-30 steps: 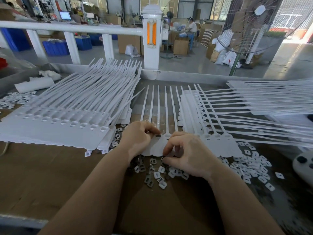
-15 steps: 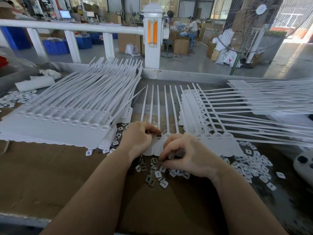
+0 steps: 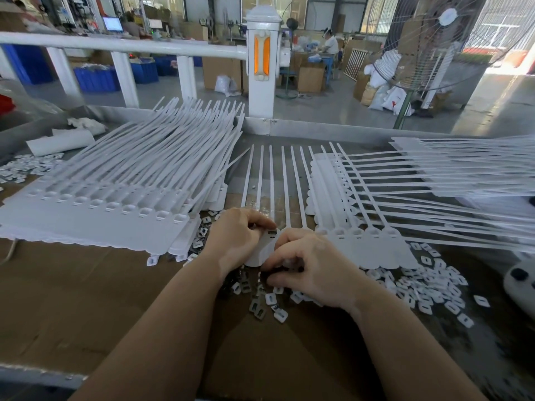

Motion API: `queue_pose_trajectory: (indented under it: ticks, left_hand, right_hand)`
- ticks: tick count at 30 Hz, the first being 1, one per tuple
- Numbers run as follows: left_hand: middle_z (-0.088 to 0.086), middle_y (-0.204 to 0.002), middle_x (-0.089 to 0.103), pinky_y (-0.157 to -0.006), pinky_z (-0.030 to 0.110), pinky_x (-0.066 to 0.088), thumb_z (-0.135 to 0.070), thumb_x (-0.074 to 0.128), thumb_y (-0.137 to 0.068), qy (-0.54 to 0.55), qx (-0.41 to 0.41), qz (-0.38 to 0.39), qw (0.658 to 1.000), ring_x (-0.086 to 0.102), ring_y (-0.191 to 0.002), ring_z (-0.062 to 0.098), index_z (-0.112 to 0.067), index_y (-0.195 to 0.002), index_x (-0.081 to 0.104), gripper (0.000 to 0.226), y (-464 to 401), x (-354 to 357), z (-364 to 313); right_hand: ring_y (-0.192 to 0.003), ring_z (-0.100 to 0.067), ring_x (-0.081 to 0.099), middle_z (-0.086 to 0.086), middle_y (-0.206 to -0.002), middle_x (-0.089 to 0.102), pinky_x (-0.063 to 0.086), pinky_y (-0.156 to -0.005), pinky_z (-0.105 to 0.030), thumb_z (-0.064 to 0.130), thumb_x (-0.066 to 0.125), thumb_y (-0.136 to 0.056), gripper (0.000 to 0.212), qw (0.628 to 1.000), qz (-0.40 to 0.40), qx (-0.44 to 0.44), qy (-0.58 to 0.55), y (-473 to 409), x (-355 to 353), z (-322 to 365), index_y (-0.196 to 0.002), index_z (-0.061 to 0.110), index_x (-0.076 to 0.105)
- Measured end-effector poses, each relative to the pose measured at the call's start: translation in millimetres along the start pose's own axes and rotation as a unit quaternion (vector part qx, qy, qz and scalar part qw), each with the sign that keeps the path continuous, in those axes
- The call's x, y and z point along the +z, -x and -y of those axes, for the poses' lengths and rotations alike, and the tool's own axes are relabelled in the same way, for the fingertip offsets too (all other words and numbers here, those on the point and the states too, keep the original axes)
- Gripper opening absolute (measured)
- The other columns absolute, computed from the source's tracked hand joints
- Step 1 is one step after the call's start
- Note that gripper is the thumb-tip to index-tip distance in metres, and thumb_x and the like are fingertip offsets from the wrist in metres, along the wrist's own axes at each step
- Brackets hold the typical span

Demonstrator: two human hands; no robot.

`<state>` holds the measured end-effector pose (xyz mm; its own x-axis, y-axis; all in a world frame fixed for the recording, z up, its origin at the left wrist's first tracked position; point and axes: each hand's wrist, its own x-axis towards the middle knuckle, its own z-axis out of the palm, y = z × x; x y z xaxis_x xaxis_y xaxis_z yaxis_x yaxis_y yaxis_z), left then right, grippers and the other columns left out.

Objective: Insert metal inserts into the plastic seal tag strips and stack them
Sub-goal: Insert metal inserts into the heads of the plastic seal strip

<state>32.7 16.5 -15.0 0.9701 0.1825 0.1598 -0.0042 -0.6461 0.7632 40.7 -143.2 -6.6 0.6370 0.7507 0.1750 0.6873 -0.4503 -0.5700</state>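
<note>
My left hand (image 3: 236, 238) presses on the strip of seal tags (image 3: 272, 198) with bent fingers, same as before. My right hand (image 3: 311, 267) is now lower, curled over the loose metal inserts (image 3: 269, 303) on the table (image 3: 72, 299); I cannot tell if it pinches one, the fingertips are hidden. The stacked strips (image 3: 115, 204) lie at left, another pile (image 3: 434, 180) at right, cut by the edge. The far-right white object (image 3: 519, 280) is hard to identify.
</note>
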Motion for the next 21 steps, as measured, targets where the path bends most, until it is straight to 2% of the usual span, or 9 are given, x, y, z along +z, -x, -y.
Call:
queue_pose_trajectory:
  ticks: [4,7,10,13,15,17,19,21]
  left_hand:
    - [-0.012,-0.088,0.065,-0.086,0.029,0.048,-0.007,0.055,-0.088,0.002,-0.002,-0.002,1.0,0.059,-0.091,0.009,-0.037,-0.072,0.064,0.035,0.1,0.1,-1.4]
    - [-0.012,-0.088,0.064,-0.085,0.028,0.048,-0.007,0.054,-0.088,0.005,-0.001,0.0,1.0,0.059,-0.093,0.009,-0.037,-0.073,0.064,0.036,0.0,0.2,-0.8]
    - [-0.018,-0.086,0.061,-0.076,0.016,0.043,-0.01,0.055,-0.089,0.001,0.008,0.005,1.0,0.056,-0.088,0.001,-0.038,-0.075,0.064,0.032,-0.4,-0.1,0.3]
    - [-0.025,-0.085,0.055,-0.066,0.003,0.037,-0.015,0.062,-0.086,0.013,0.024,-0.026,0.999,0.053,-0.081,-0.006,-0.039,-0.077,0.064,0.025,-0.4,0.4,-1.2]
    - [-0.023,-0.081,0.056,-0.066,-0.001,0.035,-0.016,0.066,-0.082,0.026,0.044,-0.06,0.997,0.053,-0.078,-0.006,-0.039,-0.075,0.065,0.024,0.2,0.8,-4.1]
    - [-0.021,-0.073,0.058,-0.066,0.004,0.037,-0.016,0.069,-0.079,0.053,0.066,-0.065,0.994,0.053,-0.074,0.0,-0.037,-0.072,0.067,0.023,2.1,-0.1,-8.2]
    - [-0.022,-0.067,0.061,-0.067,0.01,0.04,-0.014,0.07,-0.076,0.092,0.084,-0.037,0.991,0.053,-0.071,0.001,-0.033,-0.072,0.071,0.019,4.5,-1.8,-11.7]
    - [-0.023,-0.068,0.063,-0.066,0.009,0.04,-0.015,0.071,-0.076,0.12,0.09,-0.013,0.989,0.055,-0.071,-0.002,-0.027,-0.074,0.073,0.012,6.0,-2.7,-14.0]
  right_hand:
    - [-0.087,0.0,0.047,0.018,-0.088,0.053,0.038,-0.093,-0.033,0.025,0.072,-0.079,0.007,1.0,-0.013,-0.013,0.025,-1.5,3.3,0.9,-0.086,0.027,0.073]
    - [-0.084,0.001,0.048,0.014,-0.089,0.055,0.04,-0.087,-0.023,0.022,0.066,-0.084,0.005,0.999,-0.028,-0.009,0.018,-3.1,4.7,-0.2,-0.085,0.023,0.07]
    - [-0.081,0.002,0.052,0.015,-0.085,0.058,0.039,-0.077,-0.011,0.02,0.06,-0.088,0.007,0.993,-0.096,0.046,-0.052,-4.2,1.8,-1.8,-0.085,0.023,0.065]
    - [-0.072,0.0,0.059,0.008,-0.077,0.065,0.046,-0.069,-0.01,0.014,0.06,-0.089,0.009,0.965,-0.179,0.1,-0.166,-3.6,-4.5,-5.2,-0.084,0.02,0.065]
    - [-0.067,-0.003,0.062,0.003,-0.075,0.068,0.046,-0.062,-0.009,0.01,0.06,-0.088,0.01,0.944,-0.216,0.117,-0.22,-2.6,-7.7,-6.5,-0.084,0.015,0.067]
    - [-0.065,-0.004,0.064,0.0,-0.077,0.07,0.044,-0.057,-0.007,0.009,0.06,-0.088,0.009,0.931,-0.234,0.128,-0.248,-2.2,-8.5,-7.1,-0.085,0.013,0.067]
    - [-0.065,-0.004,0.064,-0.002,-0.077,0.071,0.043,-0.056,-0.007,0.009,0.059,-0.088,0.009,0.924,-0.241,0.131,-0.265,-2.1,-8.5,-7.7,-0.086,0.01,0.068]
    - [-0.065,-0.005,0.064,-0.002,-0.077,0.071,0.043,-0.055,-0.007,0.008,0.06,-0.088,0.009,0.922,-0.243,0.131,-0.271,-2.0,-8.5,-8.2,-0.086,0.01,0.068]
